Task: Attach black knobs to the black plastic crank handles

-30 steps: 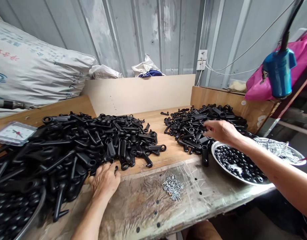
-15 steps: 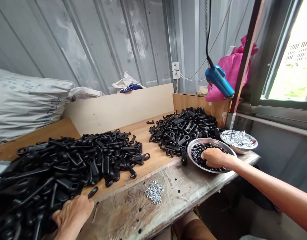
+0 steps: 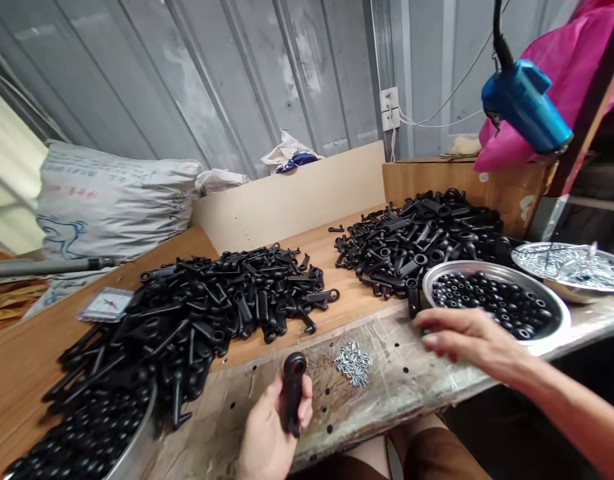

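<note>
My left hand is wrapped around a black crank handle, held upright with its ringed end up, over the front of the bench. In front of the metal bowl of black balls, my right hand is in the air with thumb and fingers pinched. A small dark bit shows between the fingertips and looks like a black ball knob, mostly hidden. Between both hands lies a small heap of silver pins on the plastic-covered bench edge.
Heaps of black crank handles lie at left and at back right. A second bowl of black balls stands front left. Silver pins fill another bowl at far right. A blue power screwdriver hangs above.
My left hand has come from the left heap to the bench front, now with a crank handle. My right hand has left the bowl of balls and moved left of it. The view has shifted.
</note>
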Motion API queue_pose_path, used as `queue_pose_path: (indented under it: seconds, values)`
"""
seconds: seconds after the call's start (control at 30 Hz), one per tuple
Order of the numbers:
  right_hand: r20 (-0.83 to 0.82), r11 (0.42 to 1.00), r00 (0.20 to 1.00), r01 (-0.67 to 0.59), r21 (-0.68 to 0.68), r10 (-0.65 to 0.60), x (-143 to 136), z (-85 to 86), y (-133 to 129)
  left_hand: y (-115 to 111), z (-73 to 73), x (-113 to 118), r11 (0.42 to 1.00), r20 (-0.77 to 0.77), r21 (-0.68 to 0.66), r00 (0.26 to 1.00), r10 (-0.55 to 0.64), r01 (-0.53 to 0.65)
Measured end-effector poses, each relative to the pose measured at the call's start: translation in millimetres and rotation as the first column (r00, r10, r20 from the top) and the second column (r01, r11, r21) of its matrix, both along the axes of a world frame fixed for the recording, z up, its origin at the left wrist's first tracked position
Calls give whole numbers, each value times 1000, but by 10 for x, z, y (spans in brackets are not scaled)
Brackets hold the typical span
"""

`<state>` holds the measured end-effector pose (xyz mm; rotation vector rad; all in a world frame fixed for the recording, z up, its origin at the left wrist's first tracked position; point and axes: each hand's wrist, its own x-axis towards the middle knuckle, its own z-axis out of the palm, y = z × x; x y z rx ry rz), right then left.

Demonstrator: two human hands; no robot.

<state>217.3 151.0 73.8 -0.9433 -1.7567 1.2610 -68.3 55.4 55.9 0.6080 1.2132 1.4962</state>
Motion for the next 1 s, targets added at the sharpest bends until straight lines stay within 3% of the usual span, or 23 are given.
queue_pose_path:
  seconds: [0.03,0.1,0.23,0.3,0.37,0.57,0.77,0.83,0.9,1.0]
  values:
    - [-117,987,990,-97,-128,82,-155,-58,-102,-30,-34,53,1000,130,9,991,-24,23]
    - [-386,906,905,-305,-292,180,-456,-198,-265,-88,-89,121,998,320,24,945,-63,59]
    - [-764,715,630,-597,-364,138,-878,-490,-442,-158,-68,169,999,410,5,911,-36,38]
    - [-846,661,524,-670,-338,98,-978,-595,-496,-159,-8,183,1000,424,-26,906,21,-11]
    - [-879,621,471,-711,-330,73,-1026,-668,-542,-141,49,203,995,423,-61,900,100,-82]
    - [-900,539,435,-764,-353,27,-1103,-791,-697,-79,133,300,964,436,-112,859,267,-243]
    - [-863,517,506,-744,-424,19,-1216,-768,-872,-101,112,405,951,320,2,901,292,-309]
    - [-834,540,551,-714,-446,39,-1203,-736,-915,-142,40,449,944,236,52,922,306,-327]
    - [-776,603,623,-658,-451,99,-1139,-722,-962,-217,-77,500,934,177,103,930,322,-342]
    - [-572,762,771,-541,-356,280,-1027,-788,-951,-366,-306,554,945,188,157,948,257,-287]
